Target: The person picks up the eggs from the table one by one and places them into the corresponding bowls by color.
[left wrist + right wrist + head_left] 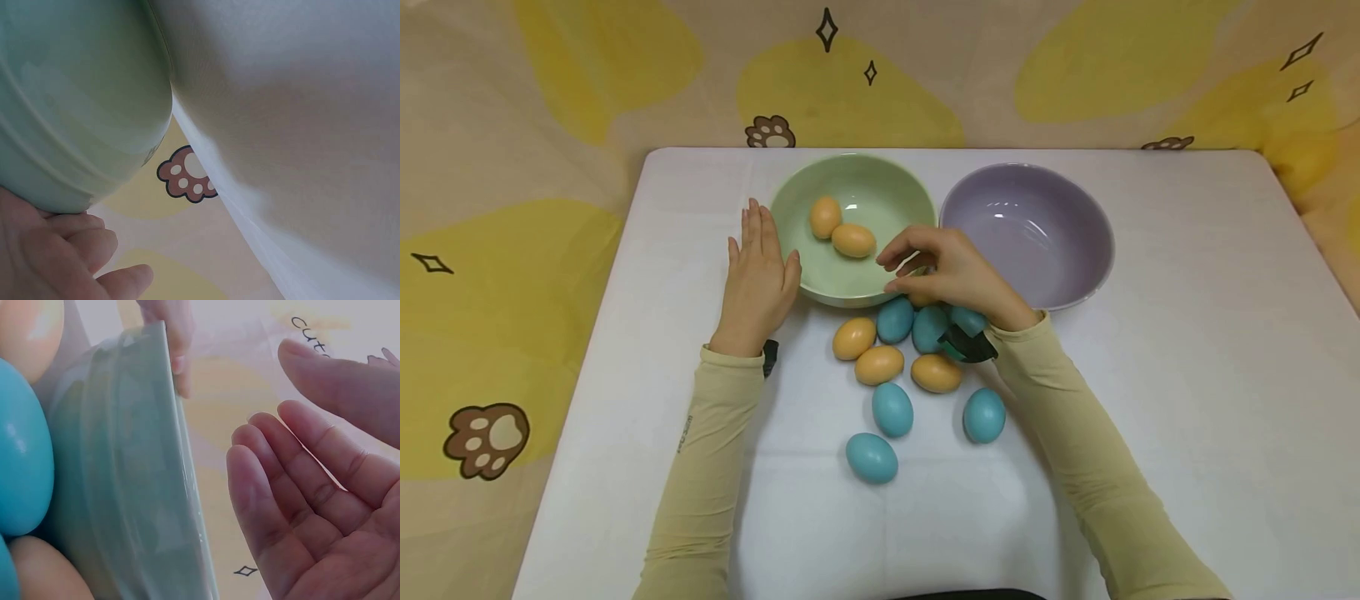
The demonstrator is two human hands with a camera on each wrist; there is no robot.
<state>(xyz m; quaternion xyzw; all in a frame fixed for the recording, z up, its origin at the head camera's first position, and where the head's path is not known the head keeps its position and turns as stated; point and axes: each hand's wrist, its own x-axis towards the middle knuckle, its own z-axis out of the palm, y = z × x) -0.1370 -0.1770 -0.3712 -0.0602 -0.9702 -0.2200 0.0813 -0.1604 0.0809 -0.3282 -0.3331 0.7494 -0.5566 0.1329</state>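
Observation:
My left hand [756, 283] rests against the left side of the green bowl [790, 267], its fingers straight. In the left wrist view its fingers touch the bowl's outer wall. Two yellow-orange eggs [853, 241] lie inside that bowl. Over the bowl's right front rim hovers my right hand [951, 267], fingers loosely bent with thumb apart. The right wrist view shows nothing between these fingers [250, 478]. Several blue eggs [892, 409] and yellow-orange eggs [879, 365] lie on the table in front of the bowl; some are partly hidden under my right hand and wrist.
A purple bowl [1075, 275] stands to the right of the green one, with no eggs visible inside. Both bowls are near the back edge of the white-covered table [1210, 400]. A patterned yellow cloth [925, 92] hangs behind.

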